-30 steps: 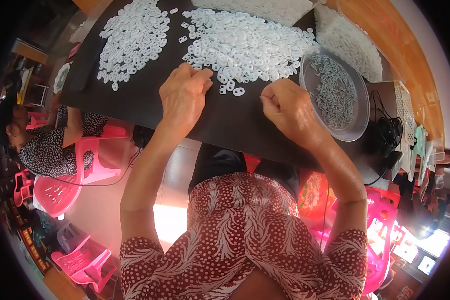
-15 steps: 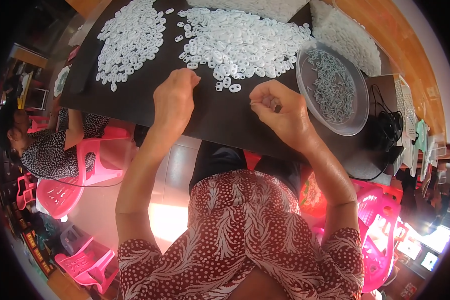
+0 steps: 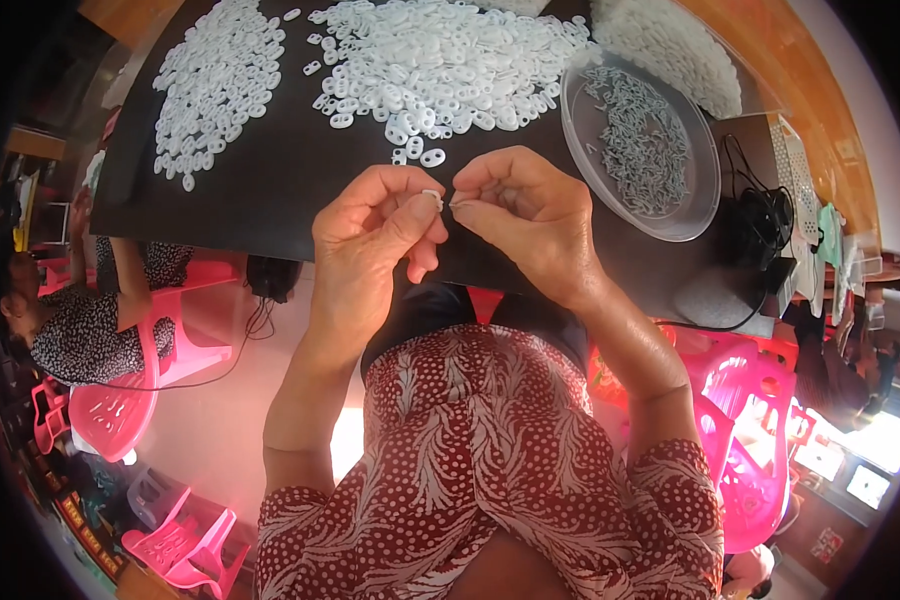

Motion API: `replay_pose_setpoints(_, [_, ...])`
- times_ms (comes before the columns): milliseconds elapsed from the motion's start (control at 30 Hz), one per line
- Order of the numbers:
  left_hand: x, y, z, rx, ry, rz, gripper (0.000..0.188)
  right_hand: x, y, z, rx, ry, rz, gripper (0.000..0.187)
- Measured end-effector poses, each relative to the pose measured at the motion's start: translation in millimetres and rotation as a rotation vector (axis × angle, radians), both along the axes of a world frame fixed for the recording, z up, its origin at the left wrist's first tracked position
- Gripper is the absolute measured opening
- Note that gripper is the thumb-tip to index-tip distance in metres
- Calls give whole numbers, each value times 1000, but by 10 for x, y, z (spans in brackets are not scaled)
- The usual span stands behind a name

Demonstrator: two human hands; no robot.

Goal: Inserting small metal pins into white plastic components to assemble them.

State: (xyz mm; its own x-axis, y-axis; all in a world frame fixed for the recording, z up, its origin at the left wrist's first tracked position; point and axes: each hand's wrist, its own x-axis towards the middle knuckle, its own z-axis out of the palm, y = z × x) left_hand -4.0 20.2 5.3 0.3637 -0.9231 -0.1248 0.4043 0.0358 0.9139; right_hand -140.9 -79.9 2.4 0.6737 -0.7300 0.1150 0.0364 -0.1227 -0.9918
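My left hand (image 3: 370,235) is closed, pinching a small white plastic piece (image 3: 433,197) between thumb and forefinger. Facing it, my right hand (image 3: 535,215) has its fingertips pressed together on a tiny thin item (image 3: 457,205), too small to name for certain. The fingertips of both hands almost meet over the front of the dark table (image 3: 260,205). Beyond them spreads a large heap of white oval pieces with holes (image 3: 440,65), a few of them lying loose at its near edge. To the right of my right hand stands a clear round tub (image 3: 700,198) with many small grey screw-like pieces (image 3: 642,140).
A second pile of white oval pieces (image 3: 220,85) lies at the left. Behind the tub is a clear container of white pieces (image 3: 665,50). Black cables (image 3: 767,210) bunch at the right. Another person (image 3: 90,330) sits left, near pink chairs (image 3: 120,405).
My left hand has moved right from the heap's edge, now with a white piece in it. My right hand has shifted slightly left to meet it. The view has turned slightly.
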Motion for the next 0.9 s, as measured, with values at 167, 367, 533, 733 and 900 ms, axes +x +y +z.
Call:
replay_pose_setpoints(167, [-46,24,-39,-52,36,-10,16,-55,20,4,-40,-22,-41,18])
replay_pose_setpoints(367, [-129,39,-10,-80,57,79,16,-50,66,-8,-84,-43,-37,18])
replay_pose_setpoints(533, [-81,91,-51,-13,-70,42,19,-68,60,14,-102,-13,-1,18])
replay_pose_setpoints(733, [-152,95,-42,-79,-21,90,17,-47,87,24,-158,8,-14,18])
replay_pose_setpoints(900, [-184,128,-46,-70,-109,123,18,-36,82,26,-217,38,-26,18])
